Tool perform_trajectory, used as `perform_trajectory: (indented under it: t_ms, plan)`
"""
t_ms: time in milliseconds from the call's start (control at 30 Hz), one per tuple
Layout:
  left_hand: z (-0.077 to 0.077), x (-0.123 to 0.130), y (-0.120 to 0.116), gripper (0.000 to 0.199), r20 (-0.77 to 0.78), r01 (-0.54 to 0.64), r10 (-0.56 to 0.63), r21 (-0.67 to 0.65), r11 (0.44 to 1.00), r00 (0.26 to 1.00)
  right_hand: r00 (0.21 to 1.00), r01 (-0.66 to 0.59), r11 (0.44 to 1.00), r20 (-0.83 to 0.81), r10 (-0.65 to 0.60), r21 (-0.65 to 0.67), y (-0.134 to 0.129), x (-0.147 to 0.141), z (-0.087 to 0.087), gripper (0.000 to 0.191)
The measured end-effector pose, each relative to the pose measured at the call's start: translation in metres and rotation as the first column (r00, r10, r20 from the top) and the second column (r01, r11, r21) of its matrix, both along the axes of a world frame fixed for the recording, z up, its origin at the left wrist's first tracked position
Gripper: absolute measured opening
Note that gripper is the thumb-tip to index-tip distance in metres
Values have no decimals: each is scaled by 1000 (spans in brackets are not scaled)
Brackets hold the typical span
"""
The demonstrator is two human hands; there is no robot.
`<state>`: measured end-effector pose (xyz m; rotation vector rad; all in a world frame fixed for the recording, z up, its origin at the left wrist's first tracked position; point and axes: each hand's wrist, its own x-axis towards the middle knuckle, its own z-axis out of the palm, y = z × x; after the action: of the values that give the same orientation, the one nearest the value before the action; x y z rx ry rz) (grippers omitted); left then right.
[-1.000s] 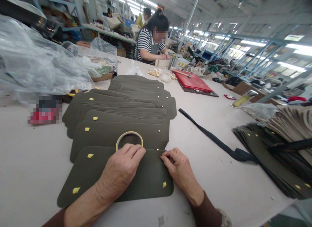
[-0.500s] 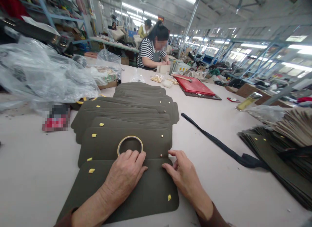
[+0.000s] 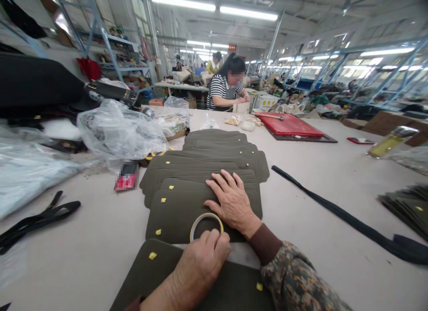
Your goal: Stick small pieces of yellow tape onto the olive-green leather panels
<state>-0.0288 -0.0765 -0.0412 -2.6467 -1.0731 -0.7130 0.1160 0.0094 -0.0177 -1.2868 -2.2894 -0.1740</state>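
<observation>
My left hand (image 3: 205, 259) is closed around the lower edge of a roll of yellow-edged tape (image 3: 191, 231), just over the front dark olive panel (image 3: 160, 268). My right hand (image 3: 234, 204) lies palm down with spread fingers on the fanned stack of olive panels (image 3: 187, 199). Small yellow tape pieces (image 3: 153, 255) stick near the left corners of several panels, and one more is near the front panel's right side. Gold studs (image 3: 247, 165) show on the right side of the farther panels. A pale strip of table separates the front panel from the stack.
Left of the stack are plastic bags (image 3: 117, 128), a red and black item (image 3: 127, 175) and black straps (image 3: 36, 222). At right lie a long black strap (image 3: 321, 204), a red pad (image 3: 287, 124), a bottle (image 3: 391, 141) and more panels. A person (image 3: 227, 86) works across the table.
My right hand has moved from the front panel's right edge up onto the stack. The front panel has come towards me, with the tape roll still in my left hand. The view has turned left.
</observation>
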Motion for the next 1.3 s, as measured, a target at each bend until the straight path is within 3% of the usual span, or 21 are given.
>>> perform_trajectory:
  t_ms: [133,267,467,600,700,767,833,933,1000,1067,1300]
  plan:
    - [11,-7,4,7,38,86,-89,66,994,995,997,-63,997,31,64,-33,-13,0,-9,45]
    - [6,-13,16,10,48,96,-99,60,994,994,997,-75,996,33,76,-51,-18,5,-4,39]
    - [-3,-21,22,17,7,127,-127,35,991,992,990,136,988,-25,-138,-69,-19,38,-3,48]
    - [-3,-22,20,20,-26,155,-154,18,988,988,992,112,986,-44,-118,-125,-30,54,-15,46]
    - [2,-22,19,20,17,183,-183,28,983,983,983,68,991,-164,-86,-112,-37,62,-14,42]
    - [8,-22,17,21,77,207,-209,35,978,975,943,88,993,-315,-108,-78,-46,68,-6,40]
    - [16,-21,12,22,164,248,-247,10,969,955,854,131,985,-492,-169,-111,-60,73,6,34]
    - [28,-16,-1,32,282,302,-256,-131,944,925,718,2,936,-651,-246,-352,-94,72,20,19]
    - [33,-12,-10,40,308,310,-234,-230,922,922,724,-130,901,-660,-199,-415,-117,65,24,14]
    - [34,-8,-17,42,306,303,-218,-264,916,927,742,-212,905,-664,-97,-369,-136,57,25,14]
    - [28,-4,-27,31,267,287,-230,-200,937,936,799,-258,951,-590,114,-167,-149,43,14,18]
